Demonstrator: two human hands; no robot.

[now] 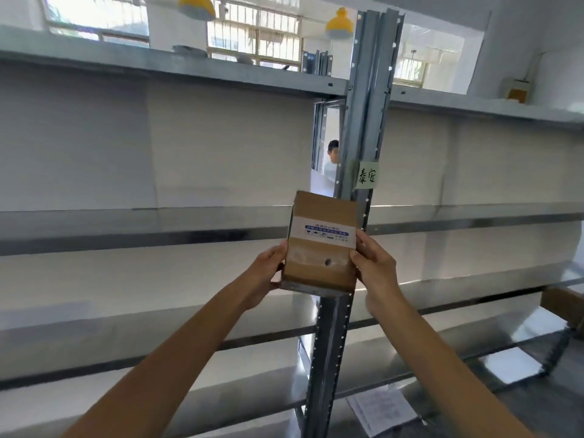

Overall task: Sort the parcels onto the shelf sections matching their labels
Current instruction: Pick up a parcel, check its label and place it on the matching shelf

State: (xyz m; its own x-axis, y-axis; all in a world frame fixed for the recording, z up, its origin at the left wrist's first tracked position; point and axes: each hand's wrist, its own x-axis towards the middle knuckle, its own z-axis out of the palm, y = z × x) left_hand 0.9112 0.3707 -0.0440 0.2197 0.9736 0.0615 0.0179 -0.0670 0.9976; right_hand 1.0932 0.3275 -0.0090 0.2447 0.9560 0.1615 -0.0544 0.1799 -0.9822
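Steel shelving (pixel 158 235), several tiers, across the full frame width. Tiers in view mostly bare, backed by pale panels.

Upright post (pixel 369 90), perforated, running from top centre-right down to bottom centre. Divides the shelving into a left section and a right section.

Parcel (pixel 319 267), brown carton, at frame centre. Raised off every tier and held directly in front of the post. Printed face turned toward the camera, top tilted slightly away. Probably held this way for checking the label against the section tag before placement. Not yet on any shelf.

Left hand (pixel 264 279), just left of centre. Fingers curled round the parcel's lower left edge; thumb not clearly seen.

Right hand (pixel 376 270), just right of centre. Thumb laid on the front face at the right edge, remaining fingers wrapped behind and out of sight. Two-sided grip for steadiness, with the label band left uncovered.

Loose printed sheet (pixel 380 409), lower centre-right, flat on a low tier.

Second brown carton (pixel 565 305), partly cut off at the right edge, on a right-section tier.

White label band (pixel 322 234), across the parcel's upper half. Blue print, too small to read.

Green tag (pixel 367 176), handwritten, stuck to the post just above the parcel's upper right corner. Likely marks a section; whether left or right, not determinable here. Match between tag and label: cannot tell.
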